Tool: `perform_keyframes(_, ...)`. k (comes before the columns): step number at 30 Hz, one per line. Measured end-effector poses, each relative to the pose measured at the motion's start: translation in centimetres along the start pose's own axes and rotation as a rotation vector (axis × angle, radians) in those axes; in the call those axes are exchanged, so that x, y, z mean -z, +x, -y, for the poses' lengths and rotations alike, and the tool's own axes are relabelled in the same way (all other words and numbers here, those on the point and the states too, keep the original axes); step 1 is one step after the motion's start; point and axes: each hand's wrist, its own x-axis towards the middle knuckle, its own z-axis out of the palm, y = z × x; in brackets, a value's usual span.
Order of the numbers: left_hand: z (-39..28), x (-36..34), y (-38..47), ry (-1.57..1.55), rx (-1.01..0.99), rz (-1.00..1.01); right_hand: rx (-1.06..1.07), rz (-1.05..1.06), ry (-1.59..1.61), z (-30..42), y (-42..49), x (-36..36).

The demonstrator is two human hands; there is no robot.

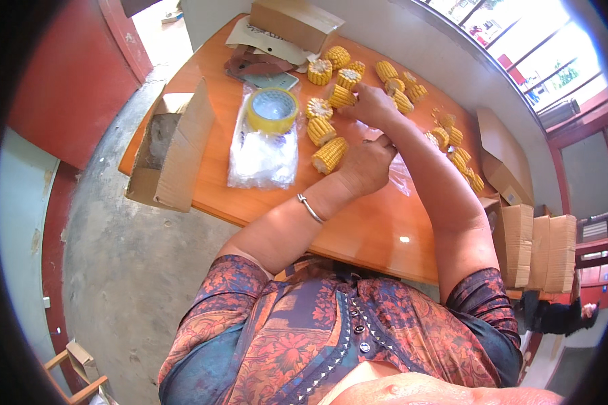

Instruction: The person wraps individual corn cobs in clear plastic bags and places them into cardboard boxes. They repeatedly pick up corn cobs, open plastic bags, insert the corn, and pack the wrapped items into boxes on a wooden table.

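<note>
My left hand (369, 163), with a metal bangle on its wrist, pinches the edge of a clear plastic bag (400, 174) over the wooden table. Just beyond it, my right hand (375, 106) reaches across, its fingers on a piece of corn cob (341, 96). More cut corn pieces (320, 131) lie in a curved row left of my hands, and another group (400, 101) is to the right of my right hand. Part of the bag is hidden under my right forearm.
A roll of yellow tape (273, 110) sits on a stack of clear plastic bags (262, 162). An open cardboard box (185, 147) stands at the table's left edge, a closed one (294, 25) at the back. Several cardboard boxes (537, 248) stand at the right. Corn pieces (456, 136) lie beyond my right forearm.
</note>
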Motion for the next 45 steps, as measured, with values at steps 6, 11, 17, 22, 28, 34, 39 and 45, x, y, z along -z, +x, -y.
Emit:
perform_keyframes(6,0.0,0.6,0.2,-0.027,-0.004,-0.031,0.016,0.023,0.018,-0.2,0.9,-0.6)
perform_keyframes(11,-0.1,-0.1,0.3,-0.059,-0.016,0.023,-0.042,-0.189,0.303,-3.1,-0.7,0.2)
perform_keyframes(17,0.5,0.3,0.1,-0.106,0.056,0.006,-0.010,-0.233,1.029,-3.3,-9.6,4.7)
perform_keyframes(22,-0.1,0.4,0.6,-0.150,-0.049,-0.053,0.053,0.049,1.135,-4.0,-17.9,4.3)
perform_keyframes(28,0.6,-0.9,1.0,-0.339,0.000,-0.040,-0.088,-0.030,0.894,-7.0,-19.4,1.1)
perform_keyframes(34,-0.1,-0.5,0.6,-0.381,0.079,-0.026,-0.145,-0.141,0.244,-5.8,-18.9,1.5)
perform_keyframes(39,-0.7,-1.3,0.4,-0.218,-0.217,-0.089,-0.263,-0.254,0.092,-6.3,-18.5,-0.3)
perform_keyframes(45,-1.5,-1.7,-0.2,-0.341,-0.189,-0.054,-0.366,-0.322,0.028,-6.5,-18.3,-1.4)
